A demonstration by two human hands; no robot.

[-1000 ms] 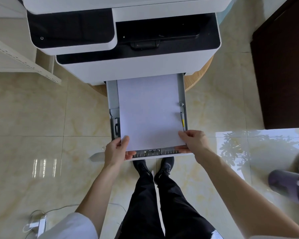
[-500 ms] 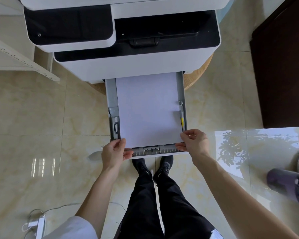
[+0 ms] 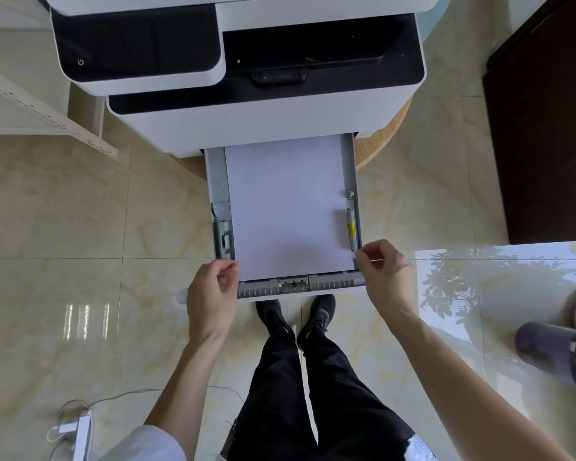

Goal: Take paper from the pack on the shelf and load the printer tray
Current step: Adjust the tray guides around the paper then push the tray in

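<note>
The grey paper tray (image 3: pixel 300 287) is pulled out of the white and black printer (image 3: pixel 246 121). A white stack of paper (image 3: pixel 286 207) lies flat in it, between the side guides. My left hand (image 3: pixel 213 291) hovers at the tray's front left corner, fingers loosely curled beside the paper's corner and holding nothing. My right hand (image 3: pixel 384 267) is at the front right corner, its fingertips by the tray's right wall and nothing in its grasp. The pack and the shelf's contents are out of view.
The printer stands on a round wooden table (image 3: pixel 379 151). A pale shelf frame (image 3: pixel 47 111) is at the left and a dark cabinet (image 3: pixel 546 128) at the right. A power strip with cable (image 3: pixel 80 430) lies at bottom left, and a dark pot (image 3: pixel 552 351) at the right.
Both hands have let go of the paper's front corners and drawn slightly outward. The stack now lies settled in the tray.
</note>
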